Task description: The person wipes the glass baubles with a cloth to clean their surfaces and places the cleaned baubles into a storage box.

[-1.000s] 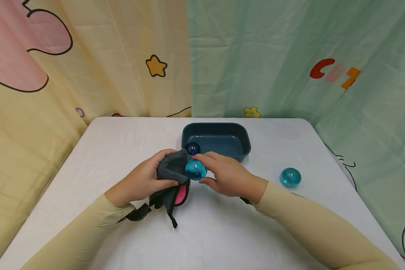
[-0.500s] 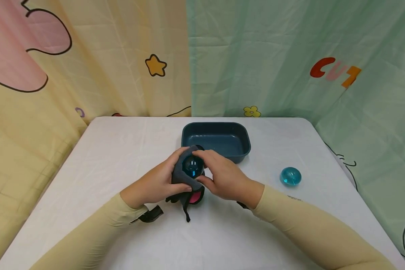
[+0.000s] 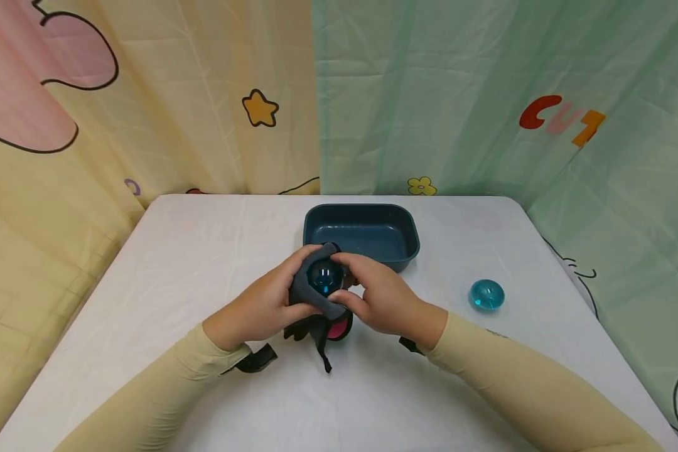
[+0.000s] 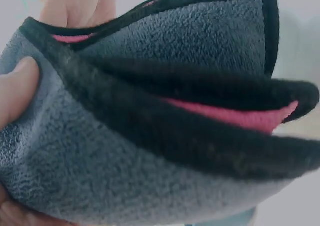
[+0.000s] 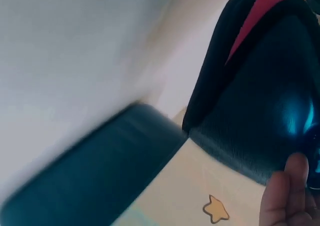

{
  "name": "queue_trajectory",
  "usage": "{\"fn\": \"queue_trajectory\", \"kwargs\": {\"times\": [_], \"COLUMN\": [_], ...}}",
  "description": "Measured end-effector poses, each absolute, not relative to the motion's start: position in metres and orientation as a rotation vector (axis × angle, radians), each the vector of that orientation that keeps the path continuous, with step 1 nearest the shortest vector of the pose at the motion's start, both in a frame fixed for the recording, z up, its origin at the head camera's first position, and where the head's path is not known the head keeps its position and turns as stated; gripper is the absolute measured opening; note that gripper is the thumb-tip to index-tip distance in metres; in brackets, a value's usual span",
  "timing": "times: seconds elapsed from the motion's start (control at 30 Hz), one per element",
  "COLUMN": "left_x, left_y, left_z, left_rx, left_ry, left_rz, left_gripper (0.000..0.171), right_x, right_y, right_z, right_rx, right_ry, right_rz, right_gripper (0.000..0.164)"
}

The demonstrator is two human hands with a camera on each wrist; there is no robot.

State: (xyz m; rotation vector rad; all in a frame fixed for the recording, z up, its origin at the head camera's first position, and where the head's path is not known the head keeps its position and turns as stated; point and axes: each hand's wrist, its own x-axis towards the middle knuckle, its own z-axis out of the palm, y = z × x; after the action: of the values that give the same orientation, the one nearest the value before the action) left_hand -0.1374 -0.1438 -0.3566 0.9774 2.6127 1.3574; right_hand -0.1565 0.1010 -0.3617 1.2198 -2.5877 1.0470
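In the head view, a clear blue ball [image 3: 324, 277] sits against a grey cloth [image 3: 301, 287] with black edging and a pink side. My left hand [image 3: 257, 304] grips the cloth from the left, fingers behind it and thumb in front. From the right, my right hand [image 3: 387, 298] pinches the ball between thumb and fingers. Folds of the grey cloth [image 4: 125, 151] fill the left wrist view, hiding the ball there. At the right edge of the right wrist view, my right fingers [image 5: 287, 196] touch the ball [image 5: 314, 161], partly cut off by the frame.
Just behind my hands stands a dark blue rectangular basin [image 3: 373, 235]. A second clear blue ball [image 3: 486, 295] rests on the white table [image 3: 429, 389] to the right. Patterned curtains [image 3: 429, 94] hang around the table's back and sides.
My left hand and the cloth have moved right, bringing the cloth behind and around the ball. The ball now looks darker against it. My right hand has barely shifted.
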Motion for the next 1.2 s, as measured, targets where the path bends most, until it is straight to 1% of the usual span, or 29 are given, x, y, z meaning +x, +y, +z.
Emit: {"fn": "queue_trajectory", "kwargs": {"times": [0.17,0.27,0.37,0.5,0.63,0.7,0.77,0.83,0.97,1.03,1.07,1.2], "left_x": [-0.134,-0.132,-0.132,-0.134,-0.134,-0.133,-0.132,-0.131,-0.129,-0.128,-0.129,-0.131], "left_y": [-0.141,-0.142,-0.144,-0.146,-0.144,-0.143,-0.142,-0.14,-0.138,-0.138,-0.138,-0.141], "left_z": [-0.354,-0.354,-0.356,-0.358,-0.357,-0.356,-0.355,-0.353,-0.352,-0.351,-0.352,-0.352], "left_rx": [0.967,0.954,0.965,0.991,1.003,1.008,1.013,1.019,1.023,1.016,1.018,1.027], "left_ry": [2.628,2.617,2.596,2.543,2.493,2.496,2.522,2.557,2.613,2.627,2.625,2.607], "left_rz": [1.359,1.368,1.379,1.436,1.465,1.45,1.429,1.402,1.357,1.357,1.365,1.417], "left_gripper": [0.085,0.085,0.086,0.087,0.085,0.085,0.085,0.085,0.085,0.085,0.085,0.085], "right_x": [-0.155,-0.154,-0.152,-0.153,-0.154,-0.154,-0.152,-0.15,-0.147,-0.146,-0.145,-0.141], "right_y": [0.101,0.101,0.103,0.106,0.109,0.11,0.111,0.112,0.11,0.109,0.108,0.108], "right_z": [-0.362,-0.361,-0.357,-0.354,-0.352,-0.352,-0.352,-0.351,-0.351,-0.352,-0.353,-0.353], "right_rx": [1.149,1.136,1.2,1.329,1.364,1.355,1.339,1.311,1.218,1.179,1.175,1.23], "right_ry": [-2.614,-2.611,-2.627,-2.622,-2.574,-2.572,-2.602,-2.671,-2.747,-2.727,-2.707,-2.656], "right_rz": [1.377,1.435,1.262,0.824,0.523,0.506,0.577,0.742,1.154,1.274,1.288,1.123], "right_gripper": [0.051,0.051,0.057,0.065,0.065,0.065,0.066,0.063,0.046,0.043,0.044,0.061]}}
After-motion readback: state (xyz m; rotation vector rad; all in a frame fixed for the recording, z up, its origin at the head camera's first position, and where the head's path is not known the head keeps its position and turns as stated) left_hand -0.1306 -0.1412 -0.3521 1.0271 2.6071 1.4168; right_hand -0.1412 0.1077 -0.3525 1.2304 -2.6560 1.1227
